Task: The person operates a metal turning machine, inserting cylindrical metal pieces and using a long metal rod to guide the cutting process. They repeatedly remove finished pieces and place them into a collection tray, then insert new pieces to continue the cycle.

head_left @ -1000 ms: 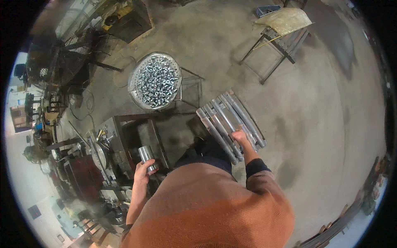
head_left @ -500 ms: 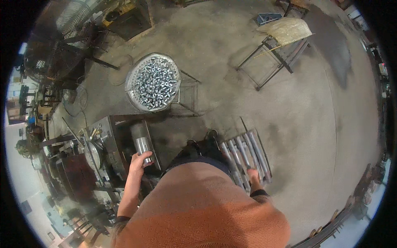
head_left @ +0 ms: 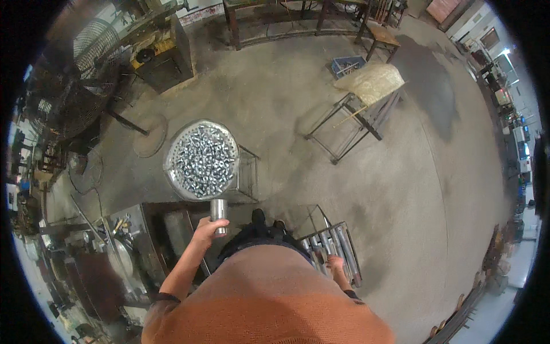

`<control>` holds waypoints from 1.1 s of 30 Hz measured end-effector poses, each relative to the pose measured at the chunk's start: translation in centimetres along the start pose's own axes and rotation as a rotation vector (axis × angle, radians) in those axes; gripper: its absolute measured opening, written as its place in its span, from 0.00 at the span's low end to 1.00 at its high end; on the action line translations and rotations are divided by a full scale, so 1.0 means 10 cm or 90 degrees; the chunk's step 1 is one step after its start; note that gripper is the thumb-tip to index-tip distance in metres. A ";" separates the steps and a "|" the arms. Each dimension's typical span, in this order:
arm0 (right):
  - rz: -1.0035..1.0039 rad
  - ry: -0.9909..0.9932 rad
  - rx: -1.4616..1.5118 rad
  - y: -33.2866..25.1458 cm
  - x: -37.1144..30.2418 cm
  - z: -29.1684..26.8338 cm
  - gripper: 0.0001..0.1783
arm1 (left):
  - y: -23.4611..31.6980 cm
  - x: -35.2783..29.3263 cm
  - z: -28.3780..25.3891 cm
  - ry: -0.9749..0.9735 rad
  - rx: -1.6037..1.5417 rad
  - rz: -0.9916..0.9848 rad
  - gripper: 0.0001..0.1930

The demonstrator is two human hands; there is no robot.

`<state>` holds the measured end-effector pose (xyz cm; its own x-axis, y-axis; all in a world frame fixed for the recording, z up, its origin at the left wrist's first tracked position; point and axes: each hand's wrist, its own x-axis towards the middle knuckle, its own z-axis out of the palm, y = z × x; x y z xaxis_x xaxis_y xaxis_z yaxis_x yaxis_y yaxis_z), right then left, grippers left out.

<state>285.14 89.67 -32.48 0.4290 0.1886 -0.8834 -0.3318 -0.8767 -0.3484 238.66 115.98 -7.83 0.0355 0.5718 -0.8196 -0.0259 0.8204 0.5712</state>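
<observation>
In the head view, I've got the left hand [head_left: 207,228] wrapped round a shiny metal cylinder [head_left: 218,211] near the tray [head_left: 172,172], and the right hand [head_left: 336,264] gripping the slatted metal stool [head_left: 344,243]. I reckon a slick surface could let the cylinder slip, while a swinging stool might clip the feet [head_left: 259,217].

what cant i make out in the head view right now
All in the head view:
Left hand: some fingers hidden by the metal cylinder.
Right hand: fingertips too small to tell their grip on the metal bars.
Basin: bottom covered by small metal parts.
</observation>
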 end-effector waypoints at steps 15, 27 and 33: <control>-0.529 -0.003 -0.316 -2.22 -0.90 1.37 0.22 | 0.64 0.44 -0.06 0.032 -0.192 0.041 0.19; -0.163 -0.348 -0.110 -3.74 -0.63 0.94 0.23 | 1.69 1.43 0.76 0.048 -0.285 0.072 0.18; -0.188 -0.400 -0.047 -4.47 -0.84 0.71 0.25 | 2.52 1.99 1.19 0.015 -0.185 0.036 0.22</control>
<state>290.38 130.36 -11.70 -0.0821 0.6251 -0.7762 -0.2086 -0.7724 -0.5999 250.58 148.00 -9.22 0.0021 0.6132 -0.7899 -0.3128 0.7507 0.5819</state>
